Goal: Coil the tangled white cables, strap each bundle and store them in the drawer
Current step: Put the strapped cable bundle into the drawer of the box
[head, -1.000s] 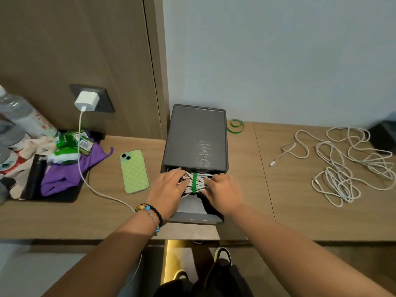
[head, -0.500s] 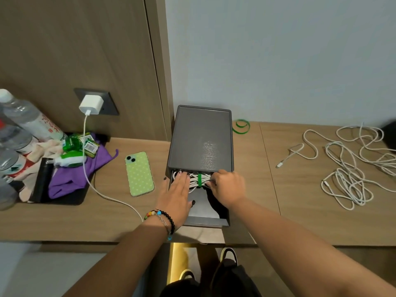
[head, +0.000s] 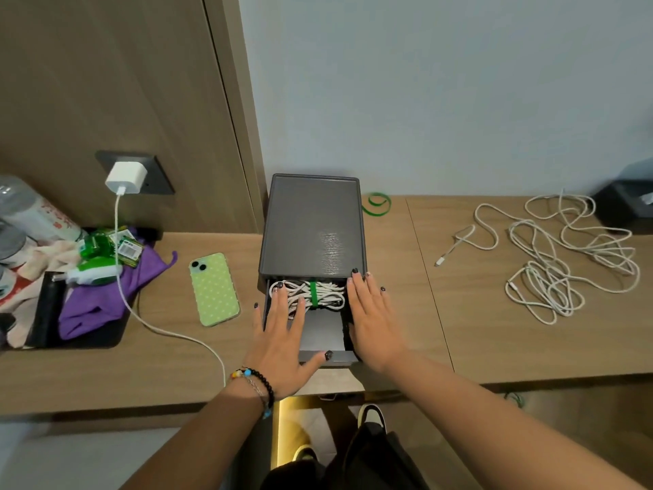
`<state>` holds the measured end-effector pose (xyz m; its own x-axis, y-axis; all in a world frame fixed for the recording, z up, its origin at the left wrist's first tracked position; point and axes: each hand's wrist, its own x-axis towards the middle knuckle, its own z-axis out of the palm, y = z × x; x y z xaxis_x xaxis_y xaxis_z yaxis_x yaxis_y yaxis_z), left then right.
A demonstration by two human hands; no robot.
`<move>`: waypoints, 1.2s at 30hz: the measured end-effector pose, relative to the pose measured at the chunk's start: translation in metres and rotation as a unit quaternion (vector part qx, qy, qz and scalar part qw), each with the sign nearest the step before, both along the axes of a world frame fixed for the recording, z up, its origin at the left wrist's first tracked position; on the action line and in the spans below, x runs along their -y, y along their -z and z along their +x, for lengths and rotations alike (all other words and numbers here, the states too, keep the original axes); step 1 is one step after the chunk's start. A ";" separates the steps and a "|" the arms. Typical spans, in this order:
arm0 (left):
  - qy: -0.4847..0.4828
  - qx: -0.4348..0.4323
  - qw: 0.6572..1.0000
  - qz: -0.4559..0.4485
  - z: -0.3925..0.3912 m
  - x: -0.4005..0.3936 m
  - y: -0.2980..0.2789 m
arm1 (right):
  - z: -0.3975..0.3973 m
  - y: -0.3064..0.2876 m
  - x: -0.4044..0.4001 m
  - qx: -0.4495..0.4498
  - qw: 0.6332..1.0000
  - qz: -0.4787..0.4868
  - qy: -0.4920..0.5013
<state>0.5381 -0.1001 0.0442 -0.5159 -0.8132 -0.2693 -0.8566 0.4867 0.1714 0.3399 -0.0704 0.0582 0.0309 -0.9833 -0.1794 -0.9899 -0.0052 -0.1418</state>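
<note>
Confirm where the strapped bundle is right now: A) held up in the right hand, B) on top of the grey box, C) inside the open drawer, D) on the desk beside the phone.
C: the bundle with its green strap lies in the open drawer, between both flat hands.

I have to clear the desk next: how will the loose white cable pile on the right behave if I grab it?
The loose cable pile will probably be floppy and light: thin cords lie in slack loops. Its strands overlap, so lifting one loop likely drags others. One plug end trails apart and may dangle.
</note>
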 end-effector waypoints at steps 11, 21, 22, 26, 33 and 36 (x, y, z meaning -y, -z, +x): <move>-0.014 0.077 0.996 0.041 -0.016 -0.001 -0.009 | -0.047 -0.026 0.018 -0.005 0.988 0.109 -0.109; -0.044 -0.030 0.994 0.093 -0.014 0.001 -0.035 | -0.019 -0.047 -0.025 0.150 0.985 0.068 -0.056; -0.042 -0.041 0.994 0.089 -0.015 -0.001 -0.040 | -0.017 -0.047 -0.033 0.163 0.983 0.070 -0.048; -0.034 -0.069 0.994 0.076 -0.023 -0.007 -0.058 | -0.018 -0.058 -0.051 0.168 0.984 0.059 -0.030; -0.003 -0.194 0.978 0.076 -0.042 -0.013 -0.095 | -0.035 -0.096 -0.064 0.178 0.984 0.003 -0.005; 0.019 -0.208 0.976 0.057 -0.056 -0.015 -0.112 | -0.049 -0.104 -0.068 0.180 0.984 -0.016 -0.004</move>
<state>0.4818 -0.0852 0.1567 -0.6297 -0.7680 -0.1169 -0.6822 0.4747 0.5561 0.2910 -0.0025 0.1623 0.0939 -0.9877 -0.1251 -0.8758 -0.0222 -0.4822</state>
